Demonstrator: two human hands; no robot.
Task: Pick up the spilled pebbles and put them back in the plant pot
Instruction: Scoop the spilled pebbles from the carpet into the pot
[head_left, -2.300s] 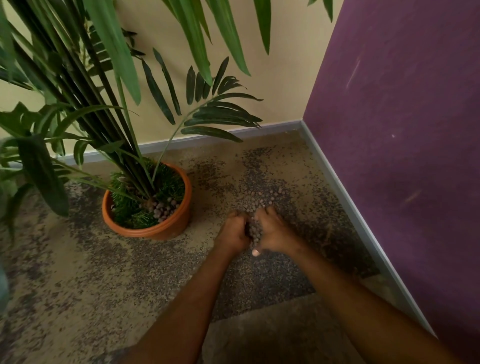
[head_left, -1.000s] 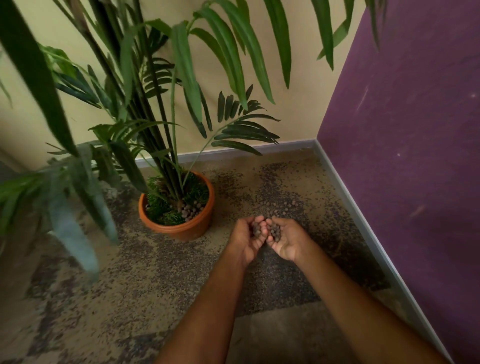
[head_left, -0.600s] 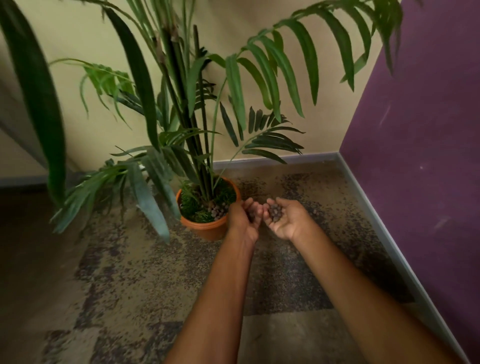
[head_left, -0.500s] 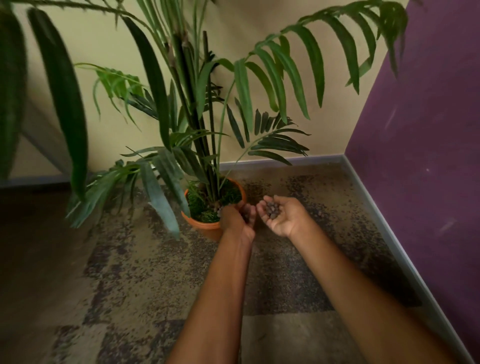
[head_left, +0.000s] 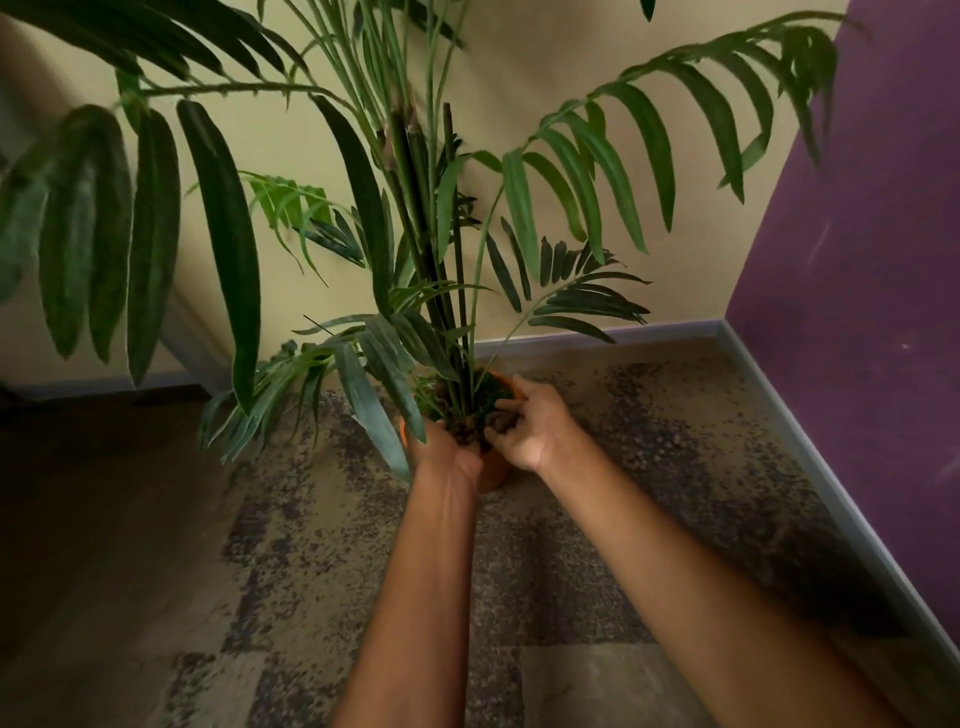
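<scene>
An orange plant pot (head_left: 494, 474) stands on the carpet near the corner and holds a tall palm (head_left: 441, 291) with green moss at its base. Brown pebbles (head_left: 466, 430) lie inside the pot by the stems. My left hand (head_left: 448, 453) is at the pot's near rim, with its fingers hidden behind a leaf and the stems. My right hand (head_left: 537, 428) is cupped over the pot's right side, palm turned toward the stems, with dark pebbles at its fingers. Loose pebbles on the floor are hard to tell from the speckled carpet.
Long palm fronds (head_left: 223, 223) hang low over the left and middle of the view. A beige wall with a grey skirting board (head_left: 660, 330) runs behind the pot. A purple wall (head_left: 857, 312) closes the right side. Patterned carpet (head_left: 571, 571) covers the floor.
Both hands scooped pebbles off the carpet right of the pot, lifted them cupped, and moved left. They are now over the pot, turned toward the stems.
</scene>
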